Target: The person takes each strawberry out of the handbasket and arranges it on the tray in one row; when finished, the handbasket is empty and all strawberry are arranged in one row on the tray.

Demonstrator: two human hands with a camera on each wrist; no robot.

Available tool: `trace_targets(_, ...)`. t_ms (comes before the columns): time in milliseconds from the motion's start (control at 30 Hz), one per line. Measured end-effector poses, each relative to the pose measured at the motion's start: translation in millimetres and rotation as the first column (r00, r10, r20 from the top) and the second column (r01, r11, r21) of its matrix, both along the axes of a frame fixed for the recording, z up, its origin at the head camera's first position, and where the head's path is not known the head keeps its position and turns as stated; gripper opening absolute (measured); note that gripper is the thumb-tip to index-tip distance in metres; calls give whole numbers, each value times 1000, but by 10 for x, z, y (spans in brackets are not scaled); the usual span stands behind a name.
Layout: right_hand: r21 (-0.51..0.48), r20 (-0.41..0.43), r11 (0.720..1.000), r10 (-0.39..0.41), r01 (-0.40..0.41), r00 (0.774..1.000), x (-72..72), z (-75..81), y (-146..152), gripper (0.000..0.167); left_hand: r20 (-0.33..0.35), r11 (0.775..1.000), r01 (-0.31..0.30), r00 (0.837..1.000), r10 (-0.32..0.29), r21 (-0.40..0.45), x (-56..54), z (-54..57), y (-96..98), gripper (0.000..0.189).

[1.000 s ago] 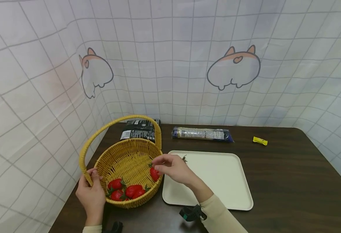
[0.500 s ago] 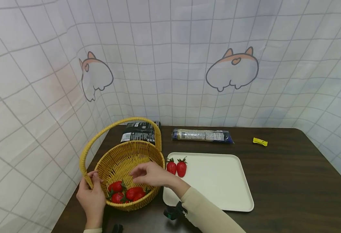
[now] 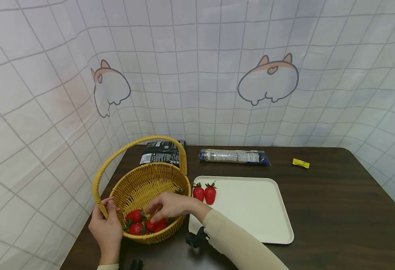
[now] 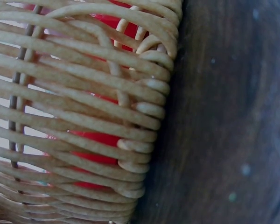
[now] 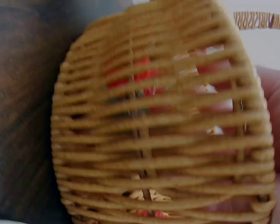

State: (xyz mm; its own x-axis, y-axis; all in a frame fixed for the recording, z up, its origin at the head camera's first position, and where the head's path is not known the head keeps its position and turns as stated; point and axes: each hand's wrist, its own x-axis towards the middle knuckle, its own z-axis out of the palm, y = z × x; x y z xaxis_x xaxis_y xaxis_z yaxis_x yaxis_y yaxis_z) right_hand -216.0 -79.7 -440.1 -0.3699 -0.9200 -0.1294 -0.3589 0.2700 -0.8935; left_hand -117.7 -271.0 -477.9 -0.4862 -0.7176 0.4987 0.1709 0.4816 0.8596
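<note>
A yellow wicker basket [image 3: 140, 176] with a tall hooped handle stands at the left of the table. My left hand [image 3: 107, 230] grips its rim at the foot of the handle. Inside, my right hand [image 3: 175, 205] reaches down over several red strawberries [image 3: 135, 215], thumb and fingers apart, thumb tip right at one strawberry [image 3: 150, 225]. Green leaves [image 3: 179, 191] of another berry peek out beyond the right wrist, its body hidden. In the right wrist view the weave [image 5: 154, 130] covers most of the hand [image 5: 277, 107]; red shows through the gaps.
Right of the basket lies a cream tray [image 3: 248, 210], two strawberries [image 3: 210, 195] at its left edge. Behind are a black packet [image 3: 160, 153], a long clear-and-blue packet [image 3: 234, 156] and a small yellow wrapped piece [image 3: 300, 163]. A tiled-pattern curtain [image 3: 197, 93] surrounds the table.
My right hand has left the strawberry at the basket's right side and moved left and down to the front berries. Two berries on the tray have come into sight. The left hand stays put.
</note>
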Motion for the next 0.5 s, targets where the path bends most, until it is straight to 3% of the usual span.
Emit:
trace_targets(167, 29, 110, 996, 76, -80, 991, -58, -17, -40, 37, 3, 1000, -5, 1000, 5, 0, -1, 4, -4, 18)
trace_targets(500, 77, 141, 994, 70, -81, 988, -84, -32, -108, 30, 7, 1000, -7, 1000, 7, -2, 2, 13, 8, 18)
